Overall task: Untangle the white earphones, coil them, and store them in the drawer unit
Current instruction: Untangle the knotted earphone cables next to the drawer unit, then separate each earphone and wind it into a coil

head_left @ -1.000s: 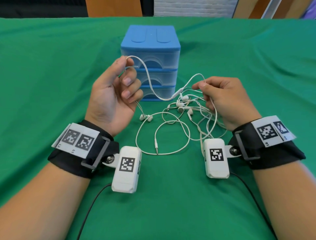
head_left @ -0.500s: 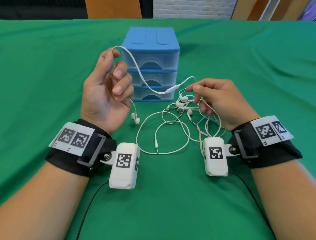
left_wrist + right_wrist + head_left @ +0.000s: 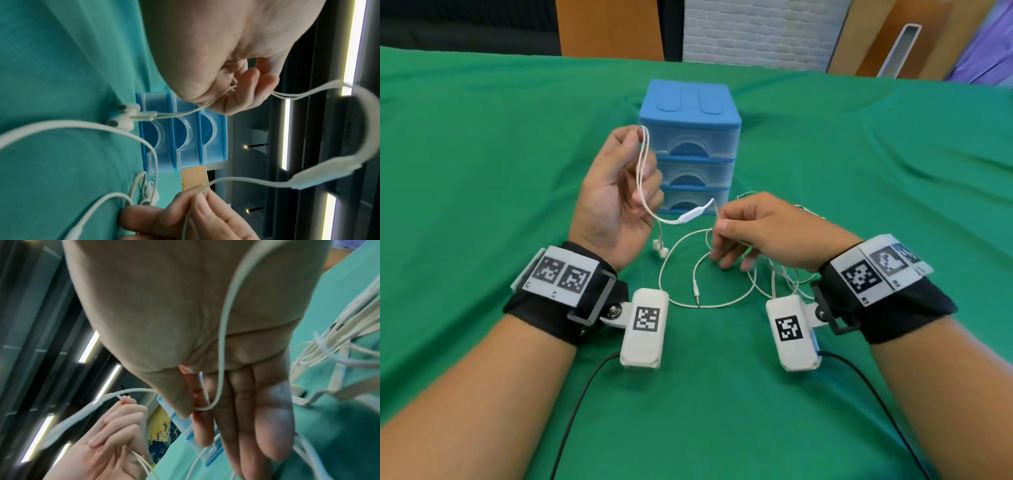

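On the green cloth (image 3: 482,171) stands the blue drawer unit (image 3: 690,113), its three drawers closed. In front lie the white earphones (image 3: 722,301), thin cord looped and tangled. The left hand (image 3: 609,202) pinches a doubled strand, buds (image 3: 660,248) dangling; the right hand (image 3: 767,229) pinches cord beside the remote (image 3: 691,216).

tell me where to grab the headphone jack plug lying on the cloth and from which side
Pinch the jack plug on its white sleeve just above the metal tip, coming from above. It lies flat on the green cloth inside the cable loop, tip toward the person, so a thumb and finger can likely close across its sides. Both the left hand and the right hand already hold cable.
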`<state>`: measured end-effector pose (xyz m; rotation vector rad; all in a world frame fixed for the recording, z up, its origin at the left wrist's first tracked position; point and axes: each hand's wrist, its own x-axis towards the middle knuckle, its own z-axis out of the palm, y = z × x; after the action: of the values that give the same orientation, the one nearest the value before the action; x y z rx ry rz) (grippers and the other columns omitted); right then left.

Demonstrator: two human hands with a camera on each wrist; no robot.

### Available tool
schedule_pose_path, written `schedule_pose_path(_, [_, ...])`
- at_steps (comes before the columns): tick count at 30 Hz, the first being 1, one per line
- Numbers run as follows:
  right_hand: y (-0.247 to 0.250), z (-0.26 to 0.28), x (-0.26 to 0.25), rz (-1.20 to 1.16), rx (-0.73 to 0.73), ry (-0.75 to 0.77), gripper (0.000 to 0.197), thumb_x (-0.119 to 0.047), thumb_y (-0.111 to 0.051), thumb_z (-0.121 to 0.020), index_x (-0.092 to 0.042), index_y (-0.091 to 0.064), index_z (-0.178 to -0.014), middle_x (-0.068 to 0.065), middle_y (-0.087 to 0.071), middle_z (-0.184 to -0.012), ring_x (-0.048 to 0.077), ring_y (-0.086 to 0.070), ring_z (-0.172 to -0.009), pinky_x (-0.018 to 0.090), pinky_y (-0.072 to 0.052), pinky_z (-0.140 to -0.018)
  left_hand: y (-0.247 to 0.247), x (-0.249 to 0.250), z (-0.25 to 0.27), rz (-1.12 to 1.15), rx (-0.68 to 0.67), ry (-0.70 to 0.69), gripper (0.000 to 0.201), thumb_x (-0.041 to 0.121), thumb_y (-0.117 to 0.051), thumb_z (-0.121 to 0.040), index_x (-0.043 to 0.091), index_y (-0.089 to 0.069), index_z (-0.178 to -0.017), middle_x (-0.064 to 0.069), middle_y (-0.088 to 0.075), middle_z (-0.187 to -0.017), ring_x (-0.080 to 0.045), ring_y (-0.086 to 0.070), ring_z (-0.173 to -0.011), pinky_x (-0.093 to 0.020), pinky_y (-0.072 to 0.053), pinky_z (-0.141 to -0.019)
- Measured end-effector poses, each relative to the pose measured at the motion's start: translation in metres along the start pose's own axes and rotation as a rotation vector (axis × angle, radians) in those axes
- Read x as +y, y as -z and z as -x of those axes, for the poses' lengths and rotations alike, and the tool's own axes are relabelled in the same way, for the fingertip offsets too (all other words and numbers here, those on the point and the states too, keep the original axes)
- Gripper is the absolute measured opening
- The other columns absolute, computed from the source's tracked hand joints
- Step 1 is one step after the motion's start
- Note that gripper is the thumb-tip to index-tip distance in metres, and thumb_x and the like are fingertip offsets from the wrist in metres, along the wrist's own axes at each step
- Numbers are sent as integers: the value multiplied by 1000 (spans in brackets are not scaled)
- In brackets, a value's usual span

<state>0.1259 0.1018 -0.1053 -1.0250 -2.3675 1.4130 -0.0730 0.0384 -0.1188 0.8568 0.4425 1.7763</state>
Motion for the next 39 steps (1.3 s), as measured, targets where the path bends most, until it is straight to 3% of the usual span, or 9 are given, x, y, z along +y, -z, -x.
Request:
schedule_pose_path(3, [5,0,4,104,95,-73,28,-20,-49,-102,-10,-65,-82,9,-77,-92,25,-75,-88,34,-55,-69,1,-1,0,3,24,9,13,17,-43,-103,17,-49,-92,3,-39,-64,-4,-33,-41,-16,-25,-37])
schedule_pose_path(7, [21,4,7,268,258,-140,29,-20,-49,-100,-10,-67,-79,7,-75,-88,20,-75,-85,36,-61,-69,1,2,0,-10,28,15,19,18,-38,-106,16,-53,-94,3,-43,-66,-4,-36,-43,-15,-23,-38])
schedule_pose_path(16, [46,8,10,508,401,-293,22,-21,-54,-97,-15,-70,-83,9,-70,-88,32,-68,-84,41,-58,-77,-1,1,0,-24,46,24,16,17,-41,-104,14,-53,-95,4,-44,-66,-4,-38,-43,-14,-26,-38])
schedule_pose_path(20, [43,5,4,553,467,-162,12,-22,-58,-96,-18,-68,-90,1,-68,-90,21,-61,-82,29,-42,-68,0,0,0,-28,48,29,14,17,-42,-103,13,-53,-95,3,-44,-66,-4,-39,-44,-15,-27,-39])
schedule_pose_path(25, [35,-3,2,489,322,-124,7,-18,-63,-93,-21,-69,-98,-3,-69,-95,19,-63,-91,27,-45,-74,-2,0,0,-48,68,43,14,16,-43,-103,12,-54,-94,3,-42,-66,-5,-38,-45,-15,-27,-40])
schedule_pose_path(28, [37,-4,5,446,466,-103,26,-2,-56,-88,-21,-64,-105,-1,-67,-103,20,-64,-94,30,-50,-75,-4,0,1,-78,100,56,15,14,-44,-103,12,-55,-93,3,-43,-65,-5,-37,-44,-15,-25,-40])
schedule_pose_path(32, [39,2,-7,285,676,129,38,8,-48,-74,-16,-61,-99,4,-68,-103,25,-63,-96,36,-53,-87,-7,-1,1,-117,120,66,14,14,-45,-102,13,-55,-93,4,-42,-63,-5,-36,-44,-15,-24,-40])
schedule_pose_path(35, [32,5,-21,196,585,288,38,-5,-55,-69,-16,-62,-104,-1,-69,-107,15,-64,-101,24,-51,-88,-7,-1,1,-159,95,64,12,15,-46,-102,14,-56,-95,4,-43,-65,-6,-37,-46,-16,-26,-42])
schedule_pose_path(39, [18,3,-33,256,377,336,52,-15,-73,-82,-23,-55,-130,-9,-62,-126,0,-55,-118,5,-40,-87,-8,-5,3,-257,32,77,7,18,-52,-98,16,-57,-95,4,-47,-66,-9,-38,-54,-18,-29,-51])
